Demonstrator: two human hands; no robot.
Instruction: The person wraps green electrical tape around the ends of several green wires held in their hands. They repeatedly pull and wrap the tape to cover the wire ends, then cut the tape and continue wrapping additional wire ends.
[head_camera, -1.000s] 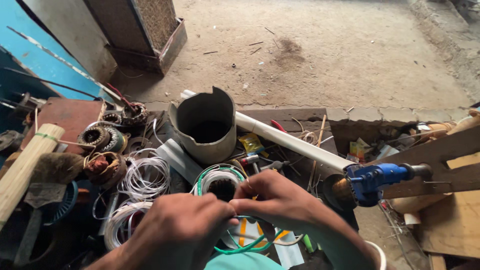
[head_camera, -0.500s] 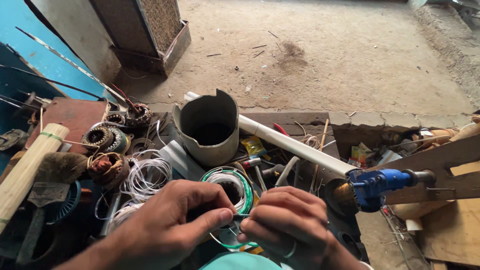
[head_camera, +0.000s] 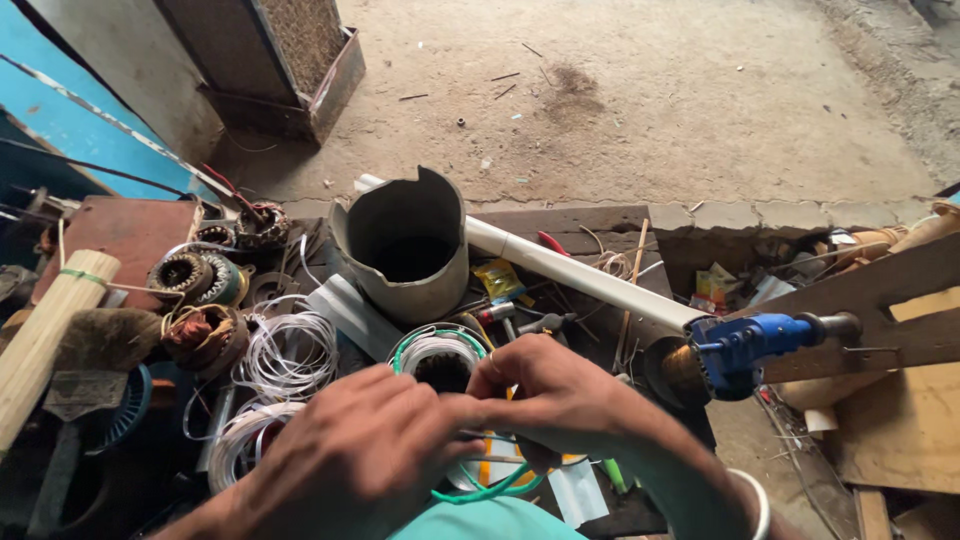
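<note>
The bench (head_camera: 600, 225) is a dark, cluttered work surface edged by cracked concrete, and beyond it lies a bare, dusty concrete floor (head_camera: 650, 100). A blue wall panel (head_camera: 60, 125) stands at the far left, and a rusty metal box (head_camera: 270, 60) sits on the floor beside it.

Both hands meet low in the middle of the view. The left hand (head_camera: 350, 465) and the right hand (head_camera: 560, 395) touch at the fingertips, fingers closed in a pinch on a green-and-white wire coil (head_camera: 440, 360), which lies on the bench just below the hands, partly hidden by them.

Counted around them: one grey cut-off pipe section (head_camera: 405, 245) standing upright, one long white pipe (head_camera: 580, 275) lying slantwise behind it, one blue hand tool (head_camera: 745, 345) clamped on a wooden board (head_camera: 880, 300), two loose white wire coils (head_camera: 285, 350), three wound motor cores (head_camera: 190, 280) at the left, and one bundle of pale sticks (head_camera: 45, 335) tied with a green band.
</note>
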